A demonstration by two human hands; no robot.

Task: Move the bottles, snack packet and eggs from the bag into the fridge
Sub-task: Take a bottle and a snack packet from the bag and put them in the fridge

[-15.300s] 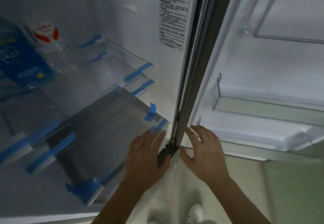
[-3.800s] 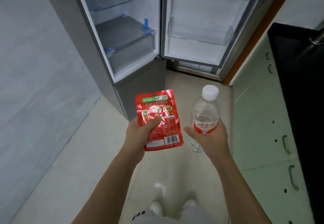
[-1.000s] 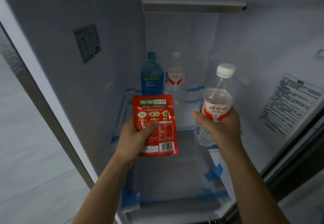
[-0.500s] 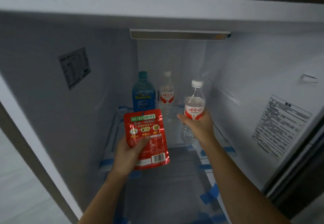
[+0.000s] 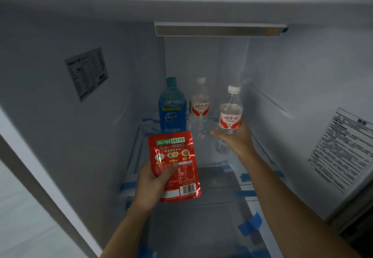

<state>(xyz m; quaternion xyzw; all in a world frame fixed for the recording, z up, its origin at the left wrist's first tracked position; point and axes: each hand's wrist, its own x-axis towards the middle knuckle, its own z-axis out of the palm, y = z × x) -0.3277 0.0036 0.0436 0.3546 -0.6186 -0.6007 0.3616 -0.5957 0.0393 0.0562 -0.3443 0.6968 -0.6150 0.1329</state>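
I look into the open fridge [image 5: 302, 72]. My left hand [image 5: 153, 185] grips a red snack packet [image 5: 174, 163] by its lower left part, held upright over the front of the glass shelf [image 5: 218, 179]. My right hand [image 5: 236, 138] holds a clear water bottle [image 5: 230, 114] with a red-and-white label and white cap, upright above the shelf's right side. At the back of the shelf stand a blue bottle [image 5: 172, 108] and another clear water bottle [image 5: 199, 106]. The bag and eggs are out of sight.
Blue tape strips [image 5: 249, 225] mark the shelf edges. A label sticker [image 5: 87, 74] is on the left inner wall and a printed notice [image 5: 343, 148] on the right wall. A light bar [image 5: 220, 28] runs across the ceiling at the back.
My right hand has carried the water bottle deeper into the fridge, toward the two bottles at the back. The snack packet has stayed in front in my left hand.
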